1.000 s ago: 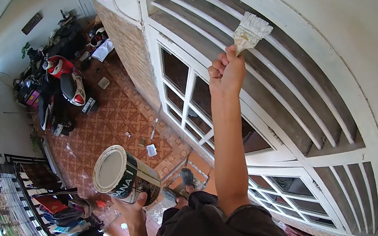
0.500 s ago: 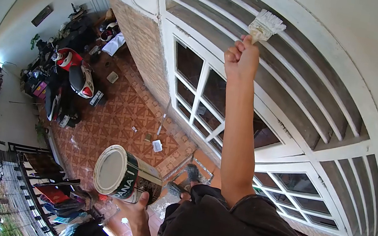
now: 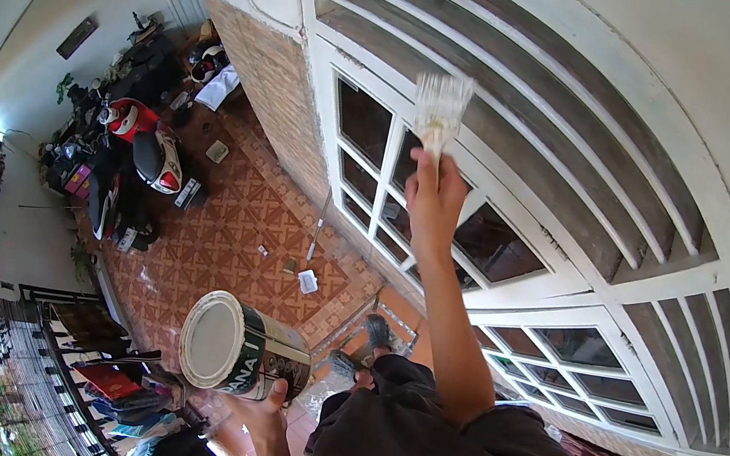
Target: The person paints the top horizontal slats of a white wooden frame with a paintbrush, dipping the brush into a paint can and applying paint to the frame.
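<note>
A paintbrush (image 3: 441, 105) with white, paint-caked bristles is gripped by its handle in my right hand (image 3: 436, 200). Its bristles point up and overlap the white frame just below the slatted vent (image 3: 512, 59). My left hand (image 3: 262, 413) is wrapped round the lower side of a paint can (image 3: 251, 350) with a dark green label, held tilted at waist height. Pale paint (image 3: 215, 338) shows inside the can's round rim. White-framed window panes (image 3: 395, 170) stand behind my right forearm.
Far below lies a brown patterned tile floor (image 3: 215, 246) with a white tray (image 3: 308, 281) and a long-handled tool (image 3: 317, 229). Red and black motorbikes (image 3: 150, 146) are parked at the left. Clothes hang on a rack (image 3: 114, 379) at lower left. My feet (image 3: 376, 333) show beneath me.
My right hand has brought the paintbrush down and left, away from the vent slats. The can in my left hand has tilted slightly and stays in nearly the same place.
</note>
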Demonstrator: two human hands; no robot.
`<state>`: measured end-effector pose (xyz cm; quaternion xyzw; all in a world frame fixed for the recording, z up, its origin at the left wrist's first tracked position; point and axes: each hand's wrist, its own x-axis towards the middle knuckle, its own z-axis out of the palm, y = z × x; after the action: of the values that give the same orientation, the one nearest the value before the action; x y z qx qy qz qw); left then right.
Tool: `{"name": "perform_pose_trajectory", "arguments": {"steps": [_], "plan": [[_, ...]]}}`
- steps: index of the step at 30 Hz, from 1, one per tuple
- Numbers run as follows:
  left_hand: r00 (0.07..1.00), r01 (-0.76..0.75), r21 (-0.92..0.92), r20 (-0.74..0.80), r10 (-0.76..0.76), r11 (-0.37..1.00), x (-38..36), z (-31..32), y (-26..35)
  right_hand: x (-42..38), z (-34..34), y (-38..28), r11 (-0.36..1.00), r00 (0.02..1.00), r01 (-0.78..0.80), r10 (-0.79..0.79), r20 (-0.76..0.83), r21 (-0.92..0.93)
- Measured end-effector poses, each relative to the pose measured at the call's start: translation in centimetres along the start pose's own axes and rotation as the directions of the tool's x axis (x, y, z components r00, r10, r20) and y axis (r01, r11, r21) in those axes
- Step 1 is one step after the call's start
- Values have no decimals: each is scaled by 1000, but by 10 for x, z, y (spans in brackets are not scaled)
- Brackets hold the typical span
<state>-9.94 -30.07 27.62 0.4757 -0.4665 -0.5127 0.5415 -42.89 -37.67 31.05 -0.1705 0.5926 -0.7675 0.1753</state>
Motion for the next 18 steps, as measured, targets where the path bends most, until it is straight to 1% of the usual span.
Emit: {"name": "perform_pose_trajectory", "arguments": {"steps": [1, 3, 5, 8, 11, 12, 14, 15, 17, 18], "plan": [[1000, 4, 11, 16, -5, 1000, 2, -1, 0, 16, 5, -1, 994, 995, 101, -101, -7, -48], [999, 11, 31, 50, -13, 999, 6, 0, 2, 44, 23, -20, 997, 996, 67, -66, -55, 33], [997, 29, 10, 67, -30, 1000, 6, 5, 7, 87, 37, -9, 981, 976, 189, -192, -102, -35], [996, 29, 16, 89, -30, 999, 7, 6, 6, 116, 62, -19, 963, 953, 237, -257, -163, -132], [997, 20, 14, 69, -21, 1000, 6, 12, 10, 127, 65, -25, 982, 959, 181, -188, -212, -51], [998, 20, 8, 58, -20, 1000, 6, 16, 12, 126, 61, -24, 983, 947, 179, -184, -261, -44], [997, 68, -32, 48, -66, 997, 8, 19, 11, 116, 43, -24, 983, 916, 180, -180, -359, -33], [995, 92, -50, 43, -90, 995, 10, 19, 11, 108, 32, -24, 981, 906, 187, -150, -396, 57], [996, 84, -57, 46, -82, 995, 10, 26, 15, 87, 6, -26, 948, 886, 210, -82, -457, 239], [996, 79, -61, 45, -76, 995, 11, 27, 17, 78, -6, -26, 928, 850, 288, -134, -509, 237]]}}
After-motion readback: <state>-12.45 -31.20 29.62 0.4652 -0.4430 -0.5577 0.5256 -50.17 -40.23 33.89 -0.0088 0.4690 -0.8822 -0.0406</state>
